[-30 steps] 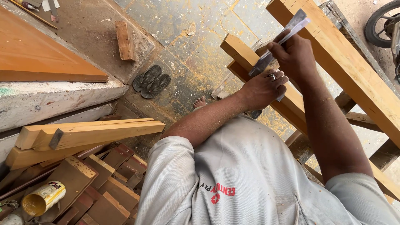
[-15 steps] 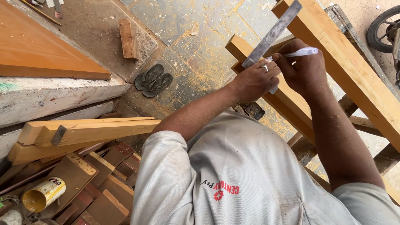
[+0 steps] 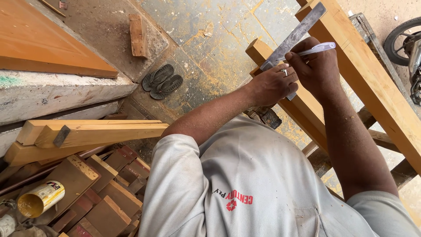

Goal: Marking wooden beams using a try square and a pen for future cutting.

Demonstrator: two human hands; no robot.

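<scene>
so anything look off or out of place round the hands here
Nothing stands out at the work: the left hand presses the metal square on the wooden beam, and the right hand holds a pen. Only the yellow tin lies tipped on its side among offcuts.

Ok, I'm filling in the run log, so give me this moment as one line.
left hand: presses metal square on wooden beam | right hand: holds white pen at blade | floor: sandals

The person is wearing a pale grey short-sleeved shirt [image 3: 258, 184], dusty and showing red printing low in the frame; a ring [image 3: 285, 73] is sitting on a left-hand finger.
</scene>
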